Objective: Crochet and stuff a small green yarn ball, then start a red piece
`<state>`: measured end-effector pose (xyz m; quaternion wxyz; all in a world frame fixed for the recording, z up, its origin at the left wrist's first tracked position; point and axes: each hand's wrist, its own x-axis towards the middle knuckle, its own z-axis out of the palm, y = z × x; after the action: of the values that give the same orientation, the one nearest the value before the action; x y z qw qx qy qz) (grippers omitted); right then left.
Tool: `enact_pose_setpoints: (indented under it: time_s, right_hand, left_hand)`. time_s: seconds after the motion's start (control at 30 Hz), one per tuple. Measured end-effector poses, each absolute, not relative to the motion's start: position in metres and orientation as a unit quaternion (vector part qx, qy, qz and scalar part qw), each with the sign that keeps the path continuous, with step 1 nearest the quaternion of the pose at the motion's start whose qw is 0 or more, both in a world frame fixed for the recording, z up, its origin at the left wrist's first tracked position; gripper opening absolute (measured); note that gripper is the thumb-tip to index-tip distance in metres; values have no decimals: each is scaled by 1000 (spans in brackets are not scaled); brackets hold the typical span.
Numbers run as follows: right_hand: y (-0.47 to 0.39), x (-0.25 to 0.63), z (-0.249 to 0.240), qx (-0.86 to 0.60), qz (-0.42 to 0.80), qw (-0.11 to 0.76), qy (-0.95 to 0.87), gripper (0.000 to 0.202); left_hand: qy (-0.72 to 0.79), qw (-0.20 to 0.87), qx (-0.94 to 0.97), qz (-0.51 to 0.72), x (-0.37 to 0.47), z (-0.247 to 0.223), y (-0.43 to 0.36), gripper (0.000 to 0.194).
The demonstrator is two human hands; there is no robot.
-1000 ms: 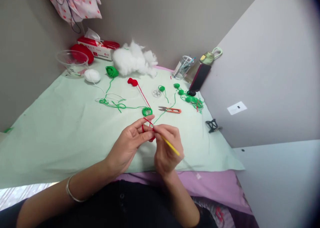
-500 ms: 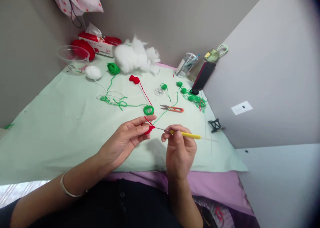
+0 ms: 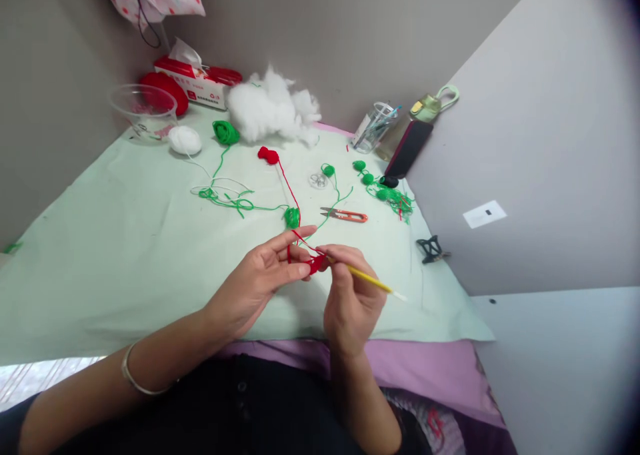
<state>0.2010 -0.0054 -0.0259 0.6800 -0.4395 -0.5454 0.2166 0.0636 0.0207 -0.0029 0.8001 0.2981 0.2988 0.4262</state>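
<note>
Between thumb and fingers, my left hand (image 3: 273,268) pinches a small red crochet piece (image 3: 316,263). Red yarn (image 3: 287,177) passes over its raised index finger and runs back to a small red bundle (image 3: 269,155) on the table. My right hand (image 3: 355,295) is closed around a yellow-handled crochet hook (image 3: 370,279), whose handle slants down to the right. The hook's tip is hidden at the red piece, where the fingertips of both hands come close together. Just beyond my left hand lies a green crocheted piece (image 3: 291,218).
Orange thread snips (image 3: 345,215) lie past my hands. Behind are white stuffing (image 3: 273,112), a green yarn ball (image 3: 226,132), a white yarn ball (image 3: 185,140), a clear tub (image 3: 145,112) and a tissue box (image 3: 197,85). Small green pieces (image 3: 368,179), a phone (image 3: 409,150) and a bottle (image 3: 425,108) stand right.
My right hand has moved left and closer to my left hand. The hook has slid into the red piece, which has shifted right. The green piece beyond has turned.
</note>
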Motion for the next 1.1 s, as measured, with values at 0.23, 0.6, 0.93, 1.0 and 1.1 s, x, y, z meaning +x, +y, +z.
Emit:
enact_pose_setpoints:
  time_s: [0.23,0.6,0.93,1.0,1.1]
  right_hand:
    - [-14,215,-16,-428,311,666,-525,19]
    - [-19,212,-22,-455,119,641,-607,25]
    - [-13,208,-17,-446,190,637,-599,24]
    - [-15,206,-23,-458,109,611,-636,31]
    - [-17,207,-27,-455,-9,584,-673,39]
  left_hand:
    - [303,807,312,400,56,4,25,45]
    - [293,854,214,372,62,2,25,36]
    - [324,766,334,444,69,3,20,38]
    - [321,775,309,448,70,2,21,39]
    - [301,818,252,420,69,1,25,35]
